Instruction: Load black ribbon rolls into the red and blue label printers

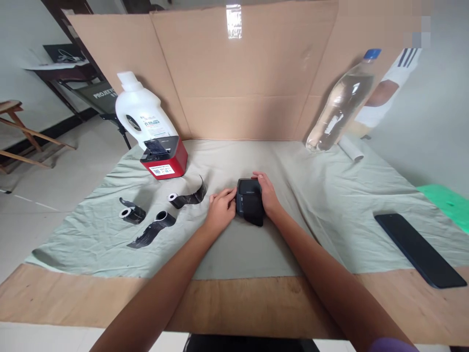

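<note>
A small black device with a dark strip hanging over its near side sits on the cloth at the middle. My left hand holds its left side with bent fingers. Against its right side lies my right hand, fingers wrapped along the edge. To the left are three dark rolls with loose ends: one roll nearest my left hand, another roll at the far left, and a third roll in front.
A red and black box-shaped device stands before a white jug. At the right are a clear bottle leaning on the cardboard, a white tube and a dark phone. A person's arm shows behind.
</note>
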`<action>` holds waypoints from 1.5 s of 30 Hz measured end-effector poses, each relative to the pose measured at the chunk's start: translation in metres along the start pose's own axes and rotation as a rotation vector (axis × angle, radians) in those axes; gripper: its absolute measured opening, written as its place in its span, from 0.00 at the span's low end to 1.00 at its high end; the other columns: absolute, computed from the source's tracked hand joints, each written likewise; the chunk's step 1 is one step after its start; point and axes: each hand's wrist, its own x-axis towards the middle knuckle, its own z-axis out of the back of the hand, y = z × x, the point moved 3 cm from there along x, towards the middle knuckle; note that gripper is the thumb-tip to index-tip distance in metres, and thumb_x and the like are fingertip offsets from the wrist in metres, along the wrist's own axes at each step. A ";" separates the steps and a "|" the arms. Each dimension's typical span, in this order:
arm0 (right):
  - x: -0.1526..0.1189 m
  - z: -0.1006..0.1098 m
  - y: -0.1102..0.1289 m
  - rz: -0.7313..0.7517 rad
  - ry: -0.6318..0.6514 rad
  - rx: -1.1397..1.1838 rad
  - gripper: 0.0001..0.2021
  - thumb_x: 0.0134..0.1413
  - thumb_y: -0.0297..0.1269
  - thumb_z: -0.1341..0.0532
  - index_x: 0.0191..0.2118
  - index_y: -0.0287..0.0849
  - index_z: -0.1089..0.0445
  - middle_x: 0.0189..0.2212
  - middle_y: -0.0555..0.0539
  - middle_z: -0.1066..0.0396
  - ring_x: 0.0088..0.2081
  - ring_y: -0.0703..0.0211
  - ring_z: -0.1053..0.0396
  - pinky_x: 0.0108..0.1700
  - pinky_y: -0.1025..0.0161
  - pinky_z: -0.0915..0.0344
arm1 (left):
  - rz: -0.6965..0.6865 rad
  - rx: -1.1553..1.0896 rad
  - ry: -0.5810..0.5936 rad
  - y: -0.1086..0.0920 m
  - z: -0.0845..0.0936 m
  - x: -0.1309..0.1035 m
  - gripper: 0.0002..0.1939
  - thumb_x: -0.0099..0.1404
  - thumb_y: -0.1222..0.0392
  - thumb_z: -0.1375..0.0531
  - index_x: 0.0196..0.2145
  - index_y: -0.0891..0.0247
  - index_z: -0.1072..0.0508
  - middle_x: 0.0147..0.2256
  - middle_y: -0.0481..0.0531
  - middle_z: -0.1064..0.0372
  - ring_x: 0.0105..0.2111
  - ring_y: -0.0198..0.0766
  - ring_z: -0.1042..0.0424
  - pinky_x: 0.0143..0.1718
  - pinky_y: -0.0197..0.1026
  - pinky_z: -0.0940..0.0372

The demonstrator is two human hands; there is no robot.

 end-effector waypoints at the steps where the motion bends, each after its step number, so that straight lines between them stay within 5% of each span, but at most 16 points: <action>1: 0.001 0.000 -0.001 0.012 0.004 0.016 0.26 0.63 0.59 0.53 0.52 0.46 0.33 0.52 0.44 0.28 0.54 0.53 0.31 0.60 0.57 0.37 | 0.007 0.000 0.007 0.000 0.000 0.000 0.25 0.68 0.69 0.48 0.60 0.57 0.27 0.53 0.55 0.26 0.55 0.48 0.29 0.60 0.54 0.43; 11: 0.006 0.001 -0.017 0.019 -0.049 0.163 0.25 0.64 0.59 0.50 0.57 0.47 0.36 0.57 0.42 0.30 0.58 0.51 0.32 0.63 0.53 0.39 | 0.037 0.052 0.070 -0.001 0.001 -0.001 0.27 0.68 0.71 0.49 0.61 0.58 0.28 0.53 0.55 0.26 0.54 0.48 0.30 0.59 0.56 0.45; 28: 0.009 0.002 -0.023 0.026 -0.022 0.080 0.29 0.66 0.58 0.51 0.66 0.49 0.45 0.64 0.41 0.37 0.63 0.52 0.36 0.67 0.52 0.42 | 0.032 0.134 0.096 -0.002 0.000 -0.004 0.30 0.66 0.72 0.51 0.63 0.56 0.29 0.53 0.56 0.27 0.56 0.50 0.33 0.61 0.58 0.48; 34: 0.008 0.002 -0.021 0.005 -0.045 0.213 0.24 0.61 0.48 0.47 0.60 0.48 0.40 0.62 0.41 0.36 0.61 0.50 0.34 0.66 0.49 0.42 | 0.094 -0.048 0.066 0.006 -0.001 -0.001 0.25 0.70 0.67 0.50 0.58 0.51 0.25 0.53 0.51 0.26 0.56 0.47 0.32 0.65 0.57 0.50; 38: 0.011 0.004 -0.025 0.006 -0.034 0.318 0.26 0.49 0.38 0.46 0.56 0.49 0.38 0.59 0.44 0.33 0.61 0.50 0.35 0.65 0.49 0.41 | 0.145 -0.122 0.041 0.008 0.001 0.000 0.20 0.72 0.62 0.48 0.56 0.50 0.23 0.52 0.48 0.25 0.56 0.46 0.31 0.66 0.56 0.50; 41: 0.019 0.011 -0.027 -0.017 0.057 0.360 0.28 0.38 0.34 0.46 0.51 0.49 0.34 0.55 0.46 0.29 0.60 0.48 0.34 0.66 0.48 0.42 | 0.139 -0.137 0.022 0.005 0.003 -0.001 0.18 0.74 0.54 0.47 0.56 0.51 0.23 0.52 0.49 0.24 0.56 0.46 0.30 0.67 0.55 0.50; 45: 0.025 0.023 -0.022 -0.073 0.352 0.338 0.27 0.33 0.30 0.44 0.47 0.49 0.28 0.53 0.50 0.27 0.60 0.47 0.35 0.67 0.48 0.44 | 0.144 -0.114 0.038 0.002 0.004 -0.003 0.20 0.73 0.50 0.44 0.59 0.51 0.26 0.55 0.50 0.26 0.60 0.47 0.33 0.68 0.56 0.53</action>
